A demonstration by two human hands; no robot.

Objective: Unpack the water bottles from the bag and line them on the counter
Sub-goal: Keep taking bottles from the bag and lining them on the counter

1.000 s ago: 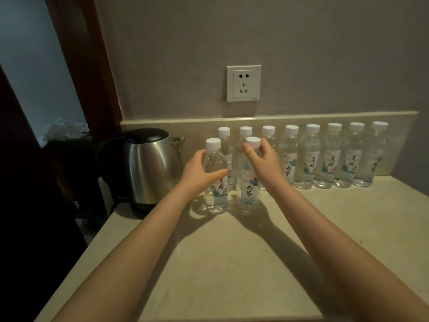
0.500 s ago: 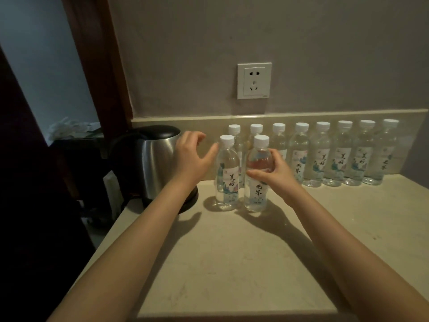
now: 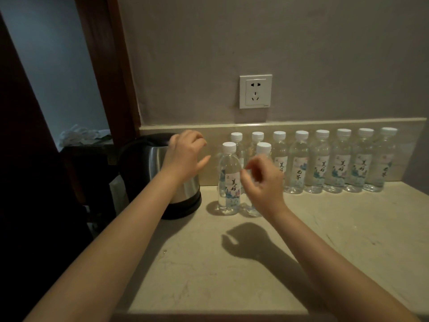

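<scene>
Ten water bottles (image 3: 299, 163) with white caps stand upright on the counter (image 3: 232, 280), all in the middle band of the frame. Eight form a row against the backsplash (image 3: 301, 125), running from centre to the right edge, each close beside the next. Two more stand just in front of the row's left end: the front left bottle (image 3: 228, 182) with its label facing the camera, and the front right bottle (image 3: 264, 148), mostly hidden behind the right hand (image 3: 262, 182).

That hand hovers at centre frame with fingers loosely curled and thumb and forefinger near each other, gripping nothing; whether it brushes the bottle behind it cannot be told. Its shadow (image 3: 246, 242) falls on the counter below. The left hand (image 3: 185, 156), left of centre, is spread and relaxed with the thumb pointing toward the front left bottle, apart from it and holding nothing.

Behind the left hand stands a steel kettle (image 3: 144, 163) on a black base at the counter's left end. A white wall socket (image 3: 255, 91) sits above the row. Dark wooden framing (image 3: 109, 66) fills the upper left, with something white and crumpled (image 3: 79, 135) beyond it.
</scene>
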